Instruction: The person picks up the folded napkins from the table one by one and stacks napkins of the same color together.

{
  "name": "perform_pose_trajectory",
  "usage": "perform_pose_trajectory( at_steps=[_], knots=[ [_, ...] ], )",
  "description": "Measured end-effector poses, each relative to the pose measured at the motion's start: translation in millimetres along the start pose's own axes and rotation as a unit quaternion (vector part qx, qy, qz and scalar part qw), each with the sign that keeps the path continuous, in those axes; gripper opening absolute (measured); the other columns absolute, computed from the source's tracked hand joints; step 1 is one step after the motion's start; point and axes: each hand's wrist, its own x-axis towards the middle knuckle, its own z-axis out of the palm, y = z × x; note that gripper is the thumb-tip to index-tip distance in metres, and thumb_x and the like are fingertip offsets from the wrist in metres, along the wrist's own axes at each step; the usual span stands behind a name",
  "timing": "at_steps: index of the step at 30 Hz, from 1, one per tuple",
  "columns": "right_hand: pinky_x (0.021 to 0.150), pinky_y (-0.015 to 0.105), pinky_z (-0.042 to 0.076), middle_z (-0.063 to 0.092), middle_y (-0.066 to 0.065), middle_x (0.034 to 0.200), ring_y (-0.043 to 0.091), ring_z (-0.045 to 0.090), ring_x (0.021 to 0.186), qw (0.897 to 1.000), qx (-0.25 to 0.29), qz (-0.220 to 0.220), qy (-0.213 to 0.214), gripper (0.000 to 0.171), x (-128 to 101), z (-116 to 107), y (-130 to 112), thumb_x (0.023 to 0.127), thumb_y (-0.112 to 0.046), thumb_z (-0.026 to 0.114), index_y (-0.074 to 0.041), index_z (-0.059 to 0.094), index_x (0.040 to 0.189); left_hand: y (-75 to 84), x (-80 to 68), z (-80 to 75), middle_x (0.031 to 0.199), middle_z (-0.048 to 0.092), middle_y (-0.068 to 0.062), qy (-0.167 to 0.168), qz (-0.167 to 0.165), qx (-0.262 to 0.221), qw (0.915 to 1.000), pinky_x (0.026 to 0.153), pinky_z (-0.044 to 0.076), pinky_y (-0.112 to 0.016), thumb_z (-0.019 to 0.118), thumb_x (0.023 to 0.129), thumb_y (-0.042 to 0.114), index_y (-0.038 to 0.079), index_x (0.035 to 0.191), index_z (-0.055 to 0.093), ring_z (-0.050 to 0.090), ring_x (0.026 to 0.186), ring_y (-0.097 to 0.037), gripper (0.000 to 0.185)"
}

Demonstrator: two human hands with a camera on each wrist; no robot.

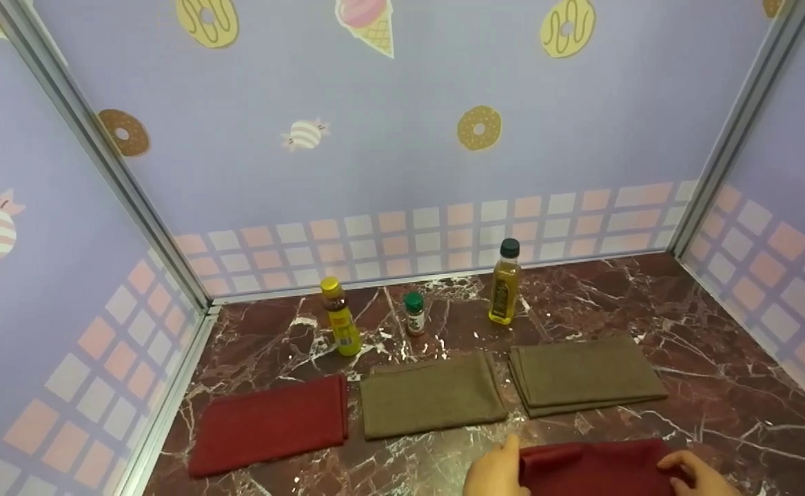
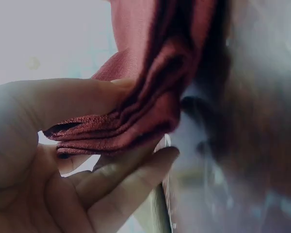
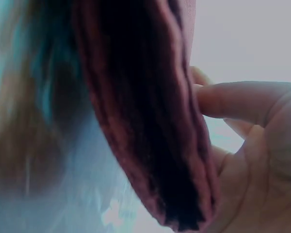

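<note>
While pinching red cloth [image 1: 592, 465], both hands low

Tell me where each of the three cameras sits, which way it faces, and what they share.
Head: worn on the head, looking forward and down at the marble counter; left hand and right hand show at the bottom edge.
Left wrist: close under the left hand, whose fingers pinch the folded red cloth.
Right wrist: close under the right hand, pinching that cloth's other end.
Shared: the red cloth appears in all three views.
</note>
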Motion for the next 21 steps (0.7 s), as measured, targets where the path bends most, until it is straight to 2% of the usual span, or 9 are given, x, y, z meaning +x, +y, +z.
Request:
perform_pose_trajectory(
  at_steps=[2,4,6,12,16,21],
  knots=[
    [0.061,0.028,0.039,0.06,0.013,0.089,0.014,0.05,0.068,0.999,-0.024,0.034,0.024,0.014,2.6,7.1,-12.7,0.079,0.002,0.052,-0.002,0.056,0.092,-7.5,-1.8,-4.3,0.077,0.058,-0.004,0.007,-0.002,-0.025,0.9997,0.057,0.047,-0.033,0.083,0.055,0.018,0.015,0.094,0.046,0.059,0.066,-0.021,0.054],
    [0.062,0.031,0.04,0.061,0.011,0.088,0.015,0.052,0.07,0.996,-0.042,0.064,0.05,0.013,5.5,13.6,-24.8,0.079,0.0,0.054,-0.007,0.06,0.087,-15.6,-3.3,-9.4,0.079,0.058,-0.005,0.011,-0.002,-0.05,0.9987,0.059,0.047,-0.034,0.081,0.056,0.015,0.014,0.096,0.046,0.059,0.068,-0.023,0.053],
    [0.063,0.034,0.041,0.062,0.012,0.089,0.018,0.054,0.073,0.993,-0.057,0.073,0.068,0.012,7.9,18.8,-34.7,0.079,-0.003,0.056,-0.011,0.062,0.086,-23.6,-5.1,-15.2,0.078,0.058,-0.006,0.014,-0.005,-0.071,0.9974,0.059,0.047,-0.035,0.079,0.058,0.013,0.013,0.099,0.046,0.059,0.068,-0.024,0.053],
    [0.073,0.045,0.042,0.06,0.016,0.095,0.031,0.056,0.088,0.991,-0.067,0.037,0.11,0.013,11.5,33.5,-65.4,0.08,-0.004,0.058,-0.012,0.063,0.087,-46.5,-11.6,-33.6,0.07,0.059,-0.009,0.04,-0.005,-0.105,0.9936,0.053,0.046,-0.036,0.075,0.062,0.011,0.011,0.1,0.041,0.06,0.063,-0.025,0.05],
    [0.077,0.046,0.041,0.06,0.013,0.094,0.032,0.056,0.091,0.99,-0.06,0.014,0.126,0.013,17.8,43.3,-83.8,0.08,-0.002,0.057,-0.012,0.064,0.088,-60.2,-15.5,-45.2,0.072,0.061,-0.011,0.044,-0.023,-0.137,0.9894,0.051,0.045,-0.037,0.073,0.064,0.009,0.011,0.096,0.04,0.06,0.063,-0.027,0.046],
    [0.083,0.05,0.038,0.06,0.014,0.099,0.037,0.053,0.099,0.988,-0.047,-0.013,0.147,0.014,27.7,56.1,-105.1,0.082,-0.004,0.058,-0.014,0.064,0.088,-78.5,-21.6,-56.4,0.072,0.061,-0.01,0.082,-0.05,-0.147,0.9846,0.052,0.045,-0.038,0.074,0.063,0.01,0.013,0.095,0.041,0.059,0.063,-0.026,0.046]
  ],
)
